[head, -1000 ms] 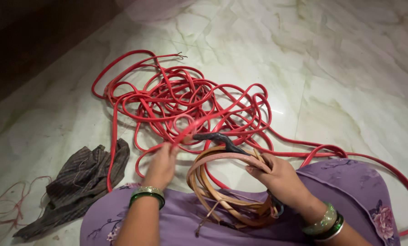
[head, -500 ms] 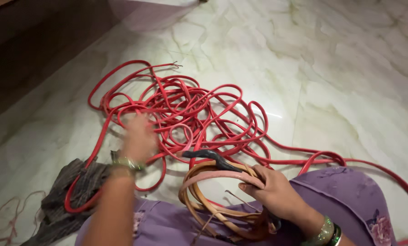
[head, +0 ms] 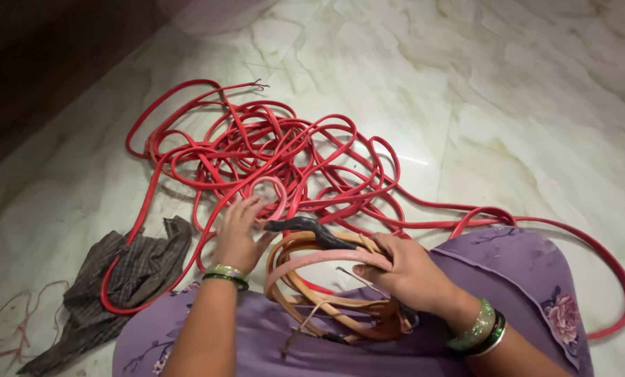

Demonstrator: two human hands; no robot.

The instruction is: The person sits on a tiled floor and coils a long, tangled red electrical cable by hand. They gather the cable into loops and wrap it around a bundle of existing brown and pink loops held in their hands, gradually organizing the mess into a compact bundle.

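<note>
Item: red cable (head: pixel 305 164), flat, long, one length. Most of it lies in a loose tangle on the pale marble floor (head: pixel 522 105), at 12 o'clock from the person's lap. A bare stripped end points out at about 11 o'clock of the heap. One long run leaves the tangle at 3 o'clock, sweeps round the purple-clad knee (head: pixel 522 279) and curves back at the right edge of view.

Item: wound coil (head: pixel 326 279), several turns, faded tan and pink, resting on the lap at 6 o'clock of the tangle. A dark taped section (head: pixel 305 227) sits at its top, where coil meets loose cable.

Right hand (head: pixel 407 272): closed around the right side of the coil, pinning the turns together.

Left hand (head: pixel 239 234): fingers spread fairly wide, palm down on a small pink-red loop at the near edge of the tangle, just beside the taped section; whether it grips the strand cannot be told.

Progress, as judged: a modest share is gathered into the coil; the greater part remains loose and crossed over itself on the floor, so most of the winding looks undone.

Other: crumpled dark striped cloth (head: pixel 124 279) at 8 o'clock; thin reddish thread (head: pixel 12 324) beyond it.
</note>
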